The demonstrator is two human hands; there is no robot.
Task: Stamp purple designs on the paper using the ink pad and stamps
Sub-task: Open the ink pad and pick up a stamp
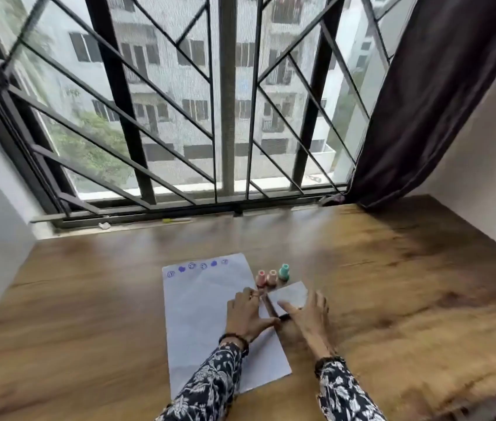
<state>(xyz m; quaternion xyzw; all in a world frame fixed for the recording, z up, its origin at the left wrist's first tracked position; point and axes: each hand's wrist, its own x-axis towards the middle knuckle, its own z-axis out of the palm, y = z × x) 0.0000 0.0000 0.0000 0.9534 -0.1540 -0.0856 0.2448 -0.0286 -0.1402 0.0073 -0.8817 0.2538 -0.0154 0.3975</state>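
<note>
A white paper sheet (204, 302) lies on the wooden table, with a row of several purple stamped designs (192, 266) along its far edge. Two pink stamps (267, 277) and a teal stamp (284, 271) stand upright just right of the sheet. In front of them lies a flat pale square ink pad (292, 293) with a dark left edge. My left hand (248, 314) rests flat on the paper, fingers spread, thumb touching the pad's near corner. My right hand (307, 317) grips the pad, index finger on top and thumb at the near corner.
A barred window with a sill (179, 221) runs along the table's far edge. A dark curtain (438, 101) hangs at the back right. White walls close in both sides. The wooden table (407, 299) stretches wide to the left and right of the paper.
</note>
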